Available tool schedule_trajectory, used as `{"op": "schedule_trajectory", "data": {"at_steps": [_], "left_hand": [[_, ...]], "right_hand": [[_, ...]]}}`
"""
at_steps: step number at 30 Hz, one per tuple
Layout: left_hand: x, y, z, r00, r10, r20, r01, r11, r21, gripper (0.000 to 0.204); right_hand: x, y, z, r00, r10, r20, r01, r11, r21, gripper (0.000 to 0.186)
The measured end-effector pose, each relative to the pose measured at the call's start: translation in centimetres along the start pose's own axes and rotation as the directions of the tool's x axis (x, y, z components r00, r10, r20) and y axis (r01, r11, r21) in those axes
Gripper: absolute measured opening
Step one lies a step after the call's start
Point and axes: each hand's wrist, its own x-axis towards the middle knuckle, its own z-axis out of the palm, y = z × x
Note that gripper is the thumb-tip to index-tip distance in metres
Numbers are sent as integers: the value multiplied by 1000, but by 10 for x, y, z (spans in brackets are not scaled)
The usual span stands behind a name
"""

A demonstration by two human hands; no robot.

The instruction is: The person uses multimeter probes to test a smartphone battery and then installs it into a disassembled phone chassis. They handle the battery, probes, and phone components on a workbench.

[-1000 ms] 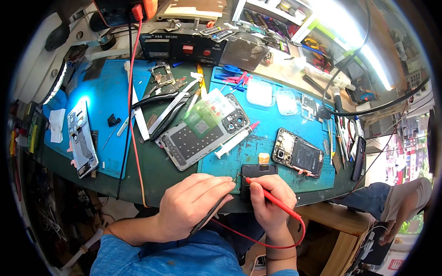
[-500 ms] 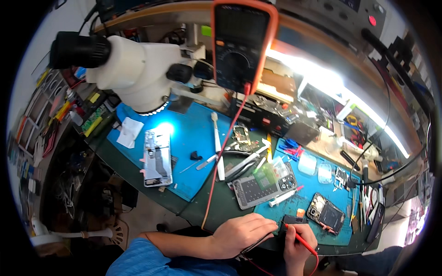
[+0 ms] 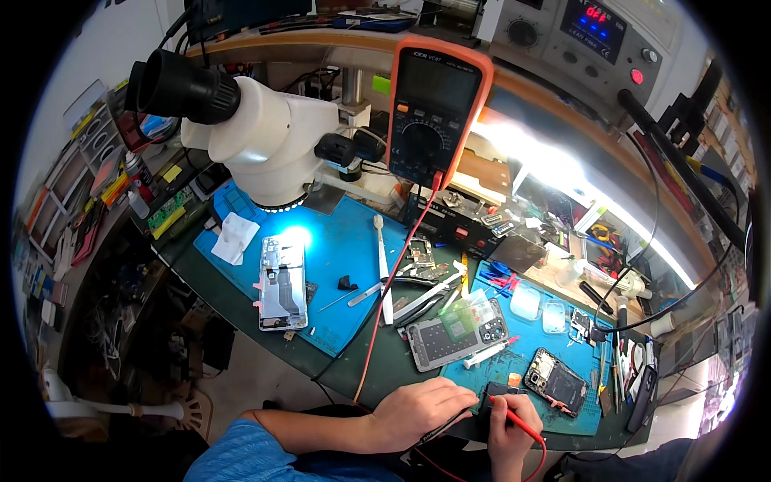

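My left hand (image 3: 419, 414) is closed around a thin black test probe (image 3: 440, 430), mostly hidden under the palm. In my right hand (image 3: 512, 434) a red test probe (image 3: 524, 426) is pinched between thumb and fingers, its tip angled up and left. Both probe tips meet near a small black part (image 3: 499, 390) at the near edge of the blue mat; whether they touch it is too small to tell. A red lead climbs from the bench to an orange-framed multimeter (image 3: 438, 112), whose screen looks dark.
An opened phone (image 3: 556, 381) lies right of my hands, a grey phone back (image 3: 454, 341) ahead of them. Under the white microscope (image 3: 277, 145) rests another opened phone (image 3: 283, 285). A brush (image 3: 382, 265), tweezers, plastic boxes (image 3: 526, 303) and loose tools spread over the mats.
The whole view has shifted and sharpened, with the bench equipment sitting lower in the picture. Both hands keep their grip on the probes beside the black part, with little visible movement.
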Motion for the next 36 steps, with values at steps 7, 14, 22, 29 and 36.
{"op": "schedule_trajectory", "data": {"at_steps": [7,14,22,29,36], "left_hand": [[0,-1,0,1000,27,-11,-27,1000,-1,25],[1,-1,-1,1000,7,-26,-7,1000,-2,26],[4,-2,-2,999,-7,-32,5,999,-48,22],[2,-3,1,999,-9,-38,7,999,-42,22],[0,-4,-2,999,-10,-37,8,999,-40,22]], "right_hand": [[-1,5,2,999,-46,-24,45,998,-36,13],[2,5,3,999,-34,-15,33,998,-61,14],[6,0,2,1000,5,8,-4,995,-101,16],[8,1,9,1000,-23,-7,22,994,-108,16],[5,5,12,999,43,10,-41,991,-128,19]]}}
